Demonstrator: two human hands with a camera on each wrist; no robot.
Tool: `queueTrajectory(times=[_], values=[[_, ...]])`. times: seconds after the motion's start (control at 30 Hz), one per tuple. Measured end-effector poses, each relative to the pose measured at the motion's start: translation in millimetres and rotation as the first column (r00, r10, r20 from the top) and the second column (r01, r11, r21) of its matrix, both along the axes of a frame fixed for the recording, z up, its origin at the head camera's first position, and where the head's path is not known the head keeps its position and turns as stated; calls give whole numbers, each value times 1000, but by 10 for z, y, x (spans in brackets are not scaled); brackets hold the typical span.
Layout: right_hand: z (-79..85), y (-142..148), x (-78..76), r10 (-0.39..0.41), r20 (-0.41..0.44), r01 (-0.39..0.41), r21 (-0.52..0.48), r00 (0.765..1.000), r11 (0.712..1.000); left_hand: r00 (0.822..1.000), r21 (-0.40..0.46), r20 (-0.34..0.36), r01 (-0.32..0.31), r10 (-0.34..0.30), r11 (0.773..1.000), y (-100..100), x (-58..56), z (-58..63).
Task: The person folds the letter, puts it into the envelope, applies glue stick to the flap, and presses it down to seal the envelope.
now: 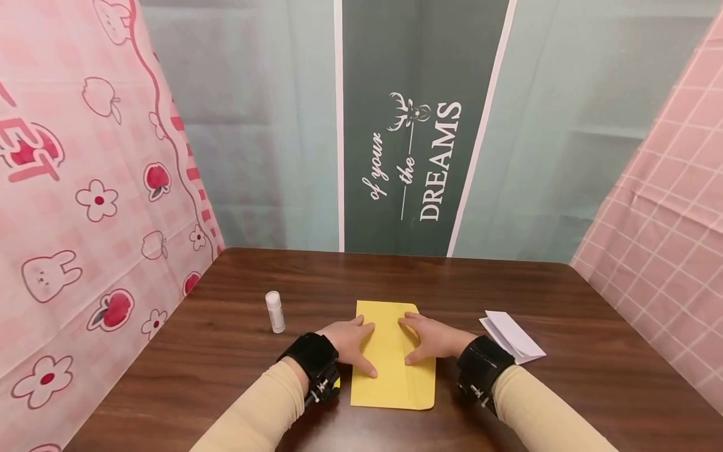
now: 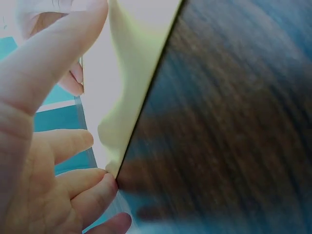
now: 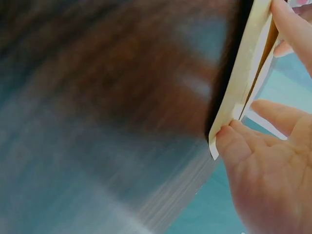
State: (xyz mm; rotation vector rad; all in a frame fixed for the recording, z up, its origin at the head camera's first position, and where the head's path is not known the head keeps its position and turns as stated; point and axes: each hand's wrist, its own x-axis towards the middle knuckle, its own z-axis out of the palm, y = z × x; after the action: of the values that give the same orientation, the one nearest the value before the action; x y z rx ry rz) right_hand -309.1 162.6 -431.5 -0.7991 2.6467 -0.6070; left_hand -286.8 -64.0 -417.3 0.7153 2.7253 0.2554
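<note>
So from my end I've got both hands on the yellow envelope, which lies on the wooden table at about 6 o'clock in the head view. My left hand comes in from its 9 o'clock side and my right hand from 3, thumbs and fingers spread wide and fairly straight, tips resting on the paper, with neither really wrapped round it. The envelope's mostly between them, thumbs nearer me. Its long axis runs roughly 12 to 6, with the rounded-corner side facing 3 and the square-corner side facing 9. There's a glue stick upright out at 10 and some folded white paper at 3. Hands cover part of both long edges, the left wrist view is badly washed out, and both wrist views chop off the envelope's upper part. Can't make out its underside.
</note>
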Motion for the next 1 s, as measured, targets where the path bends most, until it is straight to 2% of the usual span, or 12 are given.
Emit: queueTrajectory(times=[0.2,0.27,0.3,0.33,0.37,0.43,0.5,0.53,0.6,0.7,0.83,1.0], values=[[27,24,18,-24,-2,24,0,1000,1000,1000,-13,-25,6,-7,1000,75,-2,-35],[25,26,29,-14,-6,14,4,1000,1000,993,-44,-90,66,-70,997,135,45,-69],[22,25,34,-2,-11,2,4,1000,1000,983,-65,-139,116,-124,991,171,83,-81],[24,23,41,10,-15,-10,2,1000,1000,962,-84,-196,177,-190,981,213,121,-96],[29,19,48,23,-19,-23,-1,1000,1000,929,-114,-261,238,-261,964,256,163,-111],[30,13,55,33,-25,-33,-3,999,999,836,-186,-389,339,-386,922,342,244,-115],[30,10,55,34,-33,-34,-1,999,999,741,-256,-481,393,-469,883,416,301,-103],[25,6,50,31,-34,-31,2,999,1000,706,-285,-508,403,-494,870,442,322,-94],[11,6,43,28,-35,-27,13,999,1000,657,-334,-537,409,-528,849,478,352,-86],[-3,8,46,4,-10,-3,21,1000,1000,605,-371,-554,435,-571,821,512,389,-117],[14,-1,52,-21,19,20,34,1000,999,561,-397,-557,468,-613,790,568,441,-163],[40,-9,33,-10,9,9,43,1000,999,568,-439,-516,467,-641,767,639,477,-113]])
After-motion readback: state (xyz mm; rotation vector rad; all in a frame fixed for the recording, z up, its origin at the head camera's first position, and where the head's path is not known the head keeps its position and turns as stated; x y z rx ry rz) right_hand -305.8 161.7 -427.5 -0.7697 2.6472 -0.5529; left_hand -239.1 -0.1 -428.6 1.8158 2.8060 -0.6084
